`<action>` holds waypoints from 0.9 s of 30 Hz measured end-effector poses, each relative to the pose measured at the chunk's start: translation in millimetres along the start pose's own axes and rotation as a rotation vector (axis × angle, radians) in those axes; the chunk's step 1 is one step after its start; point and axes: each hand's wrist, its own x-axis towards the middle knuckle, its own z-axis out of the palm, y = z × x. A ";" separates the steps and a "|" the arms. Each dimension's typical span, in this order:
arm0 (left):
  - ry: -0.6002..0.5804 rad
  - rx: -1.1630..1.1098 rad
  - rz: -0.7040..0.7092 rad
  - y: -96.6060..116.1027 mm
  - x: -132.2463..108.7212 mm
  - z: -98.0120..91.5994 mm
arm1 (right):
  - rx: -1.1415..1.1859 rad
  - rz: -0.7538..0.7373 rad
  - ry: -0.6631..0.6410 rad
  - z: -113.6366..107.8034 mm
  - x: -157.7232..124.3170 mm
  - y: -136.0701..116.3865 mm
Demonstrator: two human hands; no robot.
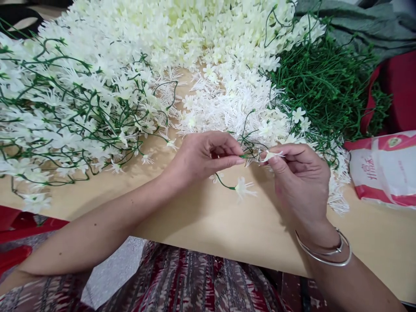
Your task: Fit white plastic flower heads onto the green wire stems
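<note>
My left hand (pixel 211 154) pinches a thin green plastic stem (pixel 243 156) between thumb and forefinger. Below that hand dangles a white artificial flower (pixel 245 188) on a curved green stem, which seems to belong to the same piece. My right hand (pixel 300 177) is closed on a small white artificial flower (pixel 272 155), held by thumb and index finger. The stem's tip points at this flower, with a narrow gap between them. Just beyond my fingers lies a heap of loose white stamen pieces and petals (pixel 237 99).
On the left spreads a pile of white flowers on green stems (pixel 81 108). White-yellow petals (pixel 182 30) are heaped at the back. Bare green stems (pixel 321 82) form a mound at the right, beside a red cloth or bag (pixel 399 91) and a white-and-red packet (pixel 385 169) on the table (pixel 227 234).
</note>
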 end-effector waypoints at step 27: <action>-0.103 0.110 0.107 2.0 -0.1 -1.5 | 0.088 0.185 -0.325 -2.4 6.0 -7.0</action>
